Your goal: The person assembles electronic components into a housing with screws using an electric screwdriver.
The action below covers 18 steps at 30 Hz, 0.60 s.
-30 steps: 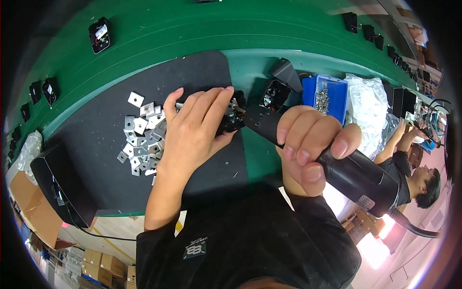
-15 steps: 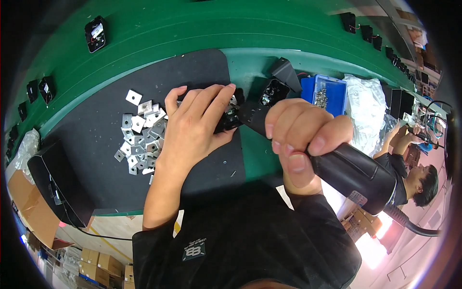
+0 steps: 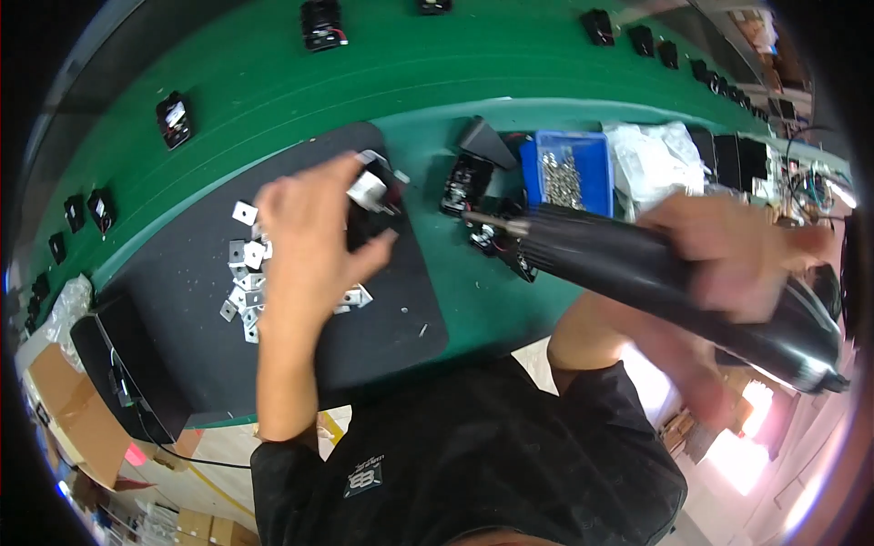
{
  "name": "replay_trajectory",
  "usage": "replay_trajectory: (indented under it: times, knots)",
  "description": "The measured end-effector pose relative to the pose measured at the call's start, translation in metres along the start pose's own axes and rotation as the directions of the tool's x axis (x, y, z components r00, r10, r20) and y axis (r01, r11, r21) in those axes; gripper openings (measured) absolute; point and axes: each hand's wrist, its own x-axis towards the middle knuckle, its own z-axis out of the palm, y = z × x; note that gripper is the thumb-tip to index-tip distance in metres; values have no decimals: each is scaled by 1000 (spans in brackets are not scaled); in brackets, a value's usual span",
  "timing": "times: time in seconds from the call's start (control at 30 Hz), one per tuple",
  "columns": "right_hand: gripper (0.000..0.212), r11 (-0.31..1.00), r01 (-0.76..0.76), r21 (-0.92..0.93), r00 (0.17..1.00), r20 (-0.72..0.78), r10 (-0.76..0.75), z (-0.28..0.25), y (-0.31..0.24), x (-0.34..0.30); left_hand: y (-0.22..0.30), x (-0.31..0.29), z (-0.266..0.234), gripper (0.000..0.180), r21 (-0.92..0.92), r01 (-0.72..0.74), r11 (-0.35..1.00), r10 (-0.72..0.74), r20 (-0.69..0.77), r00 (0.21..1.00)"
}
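I take the black mat (image 3: 182,287) as my landmark. My left hand (image 3: 309,214) is above its right part, blurred, with thumb and fingers spread wide around a black housing (image 3: 387,193) that carries a white piece, near the mat's upper right corner; I cannot tell whether any fingertip touches it. My right hand (image 3: 728,259), well to the right of the mat, is blurred too, its fingers curled across the body of a black power screwdriver (image 3: 601,250), which it has hold of; how tight, I cannot tell. The driver slants, its bit toward the mat, by two open housings (image 3: 466,182) just right of the mat.

Square metal plates (image 3: 238,253) lie loosely piled on the mat's left half. Farther right of it I see a blue bin (image 3: 596,182) of small screws (image 3: 562,182), then a clear plastic bag (image 3: 651,164). Beyond the mat's far edge runs a green surface (image 3: 246,82).
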Motion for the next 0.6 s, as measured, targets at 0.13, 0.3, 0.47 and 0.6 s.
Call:
replay_trajectory:
  times: [0.13,0.3,0.47,0.6]
  knots:
    - [50,986,-148,72,984,108,140,-28,-44,15,-58,39,-31,68,157,18,987,13,-197,980]
    - [57,930,-164,-328,973,103,208,-93,-64,8,-142,87,-37,77,262,88,961,-84,-26,996]
    - [66,745,-251,-618,965,-99,244,-136,-43,9,-127,117,-33,100,529,106,842,-109,-25,994]
    - [54,750,-291,-594,955,-231,187,-148,-16,0,-119,142,-12,92,567,-52,822,48,23,999]
